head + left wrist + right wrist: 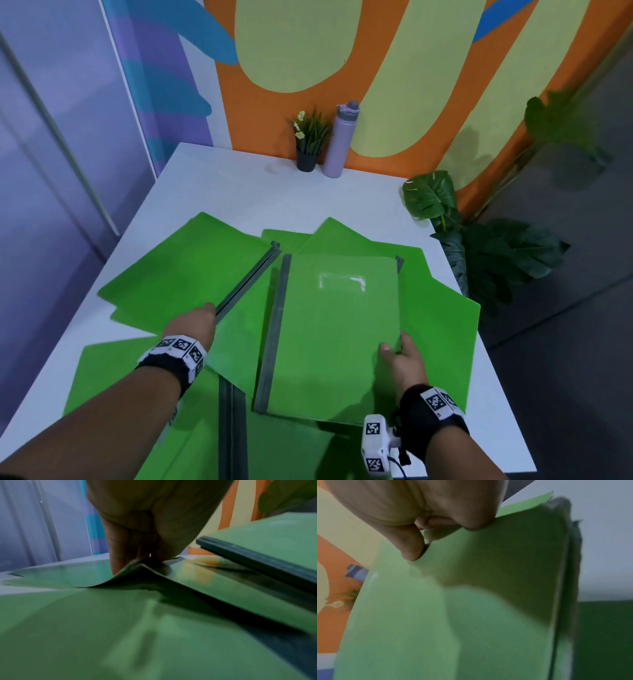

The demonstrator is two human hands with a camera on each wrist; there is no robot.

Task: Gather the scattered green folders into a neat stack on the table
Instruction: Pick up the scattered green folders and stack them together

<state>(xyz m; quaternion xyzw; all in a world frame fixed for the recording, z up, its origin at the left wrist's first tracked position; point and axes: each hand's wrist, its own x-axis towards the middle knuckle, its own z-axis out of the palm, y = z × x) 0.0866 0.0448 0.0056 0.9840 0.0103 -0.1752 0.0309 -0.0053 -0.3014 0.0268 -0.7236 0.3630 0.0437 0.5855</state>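
Several green folders with grey spines lie overlapping across the white table [260, 192]. My right hand [399, 356] grips the right edge of a small pile of folders [329, 329], thumb on top; in the right wrist view the right hand [426, 534] pinches that pile [471, 601], lifted off the table. My left hand [202, 318] pinches the near corner of a folder [191, 270] on the left, by its grey spine. The left wrist view shows the left hand's fingers [120, 555] bending that folder's corner [137, 569] upward. More folders [113, 373] lie beneath my arms.
A small potted plant [308, 140] and a lilac water bottle [340, 140] stand at the table's far edge by the painted wall. Large leafy plants [479, 240] stand beyond the right edge. Bare table shows at the far end.
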